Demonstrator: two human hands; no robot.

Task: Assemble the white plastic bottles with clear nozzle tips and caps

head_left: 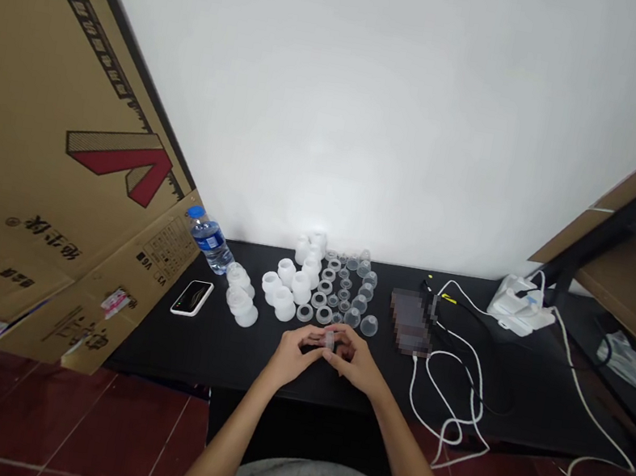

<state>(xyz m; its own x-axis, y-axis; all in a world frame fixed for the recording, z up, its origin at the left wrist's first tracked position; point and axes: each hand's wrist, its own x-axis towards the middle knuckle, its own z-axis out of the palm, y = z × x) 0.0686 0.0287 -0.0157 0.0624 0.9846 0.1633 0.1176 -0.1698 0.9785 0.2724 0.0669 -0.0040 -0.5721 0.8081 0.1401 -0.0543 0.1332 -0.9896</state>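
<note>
Clear plastic piece (328,341) is being gripped between the closed fingers (313,337) of the left hand (292,357) and the right hand (357,358), above the near part of the black table (180,353). Frosted silicone cups (285,285) and smaller clear cups (345,292) are being left untouched in loose groups farther off. A looped white cable (451,393) is lying to the right, and a water bottle (208,240) is standing left, against a leaning cardboard sheet (59,168).
</note>
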